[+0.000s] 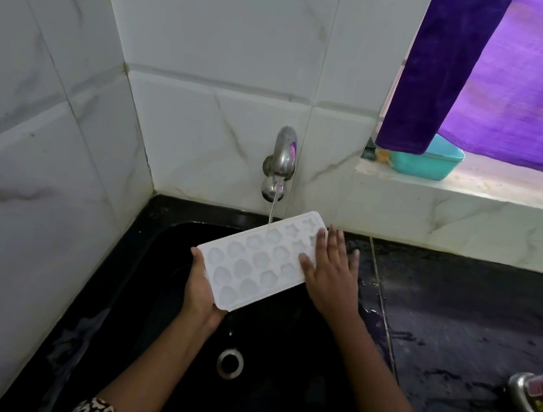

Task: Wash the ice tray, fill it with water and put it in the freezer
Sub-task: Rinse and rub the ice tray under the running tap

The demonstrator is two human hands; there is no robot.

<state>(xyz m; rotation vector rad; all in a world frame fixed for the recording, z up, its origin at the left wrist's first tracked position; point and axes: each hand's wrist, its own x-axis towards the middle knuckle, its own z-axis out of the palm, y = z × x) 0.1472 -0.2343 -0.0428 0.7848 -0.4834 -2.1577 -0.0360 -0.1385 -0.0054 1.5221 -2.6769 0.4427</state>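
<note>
White plastic ice tray (pixel 255 263) under steel tap (pixel 284 154), over black sink (pixel 282 352).
L grip (pixel 202 292) clasps one end; R grip (pixel 331 271) lies flat-fingered on moulded cells.

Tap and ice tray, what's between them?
In the head view, only a thin stream of water falls from the tap onto the ice tray, at its far edge.

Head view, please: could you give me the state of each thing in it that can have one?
tap: open, water running.
ice tray: hollows up, tilted, under the water, over the sink.
left hand: grips the tray's near end.
right hand: fingers straight, flat on the tray's far end.
sink: drain uncovered.
counter: wet.
purple curtain: hanging over the window ledge.
</note>
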